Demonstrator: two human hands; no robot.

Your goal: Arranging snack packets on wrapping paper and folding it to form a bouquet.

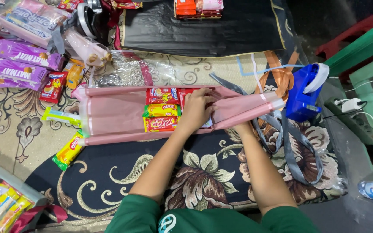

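A long pink translucent plastic wrap (113, 114) lies across the patterned carpet, holding several small snack packs (161, 111) in red, yellow and orange. My left hand (196, 110) presses down on the packs in the middle of the wrap, fingers gripping the wrap's folded edge. My right hand (238, 125) reaches under the gathered right end of the wrap (255, 108) and is mostly hidden by it.
A blue tape dispenser (305, 90) stands at the right beside orange and grey ribbons (281, 77). Purple snack packs (20, 64) lie at upper left, loose yellow packs (68, 150) below the wrap, a black sheet (203, 30) at the top, and a power strip (359, 123) far right.
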